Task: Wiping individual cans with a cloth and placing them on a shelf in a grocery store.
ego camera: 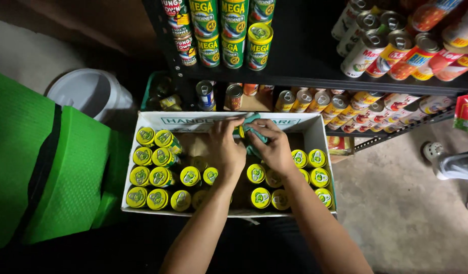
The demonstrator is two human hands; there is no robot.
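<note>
A white cardboard box [310, 133] lies below me, filled with several green cans with yellow pull-tab lids [157, 176]. Over its middle, my left hand [226, 149] grips a green can [241, 131] that is mostly hidden between my hands. My right hand [274, 147] presses a teal cloth [254, 129] against that can. More yellow-lidded cans [315, 175] stand in the box's right part.
A black metal shelf [305, 76] behind the box carries stacked green-labelled cans [234, 30] and rows of lying red-and-white cans [396, 56]. A green bag [46, 167] is at the left, a white bucket [89, 94] beyond it. Concrete floor [396, 203] lies at the right.
</note>
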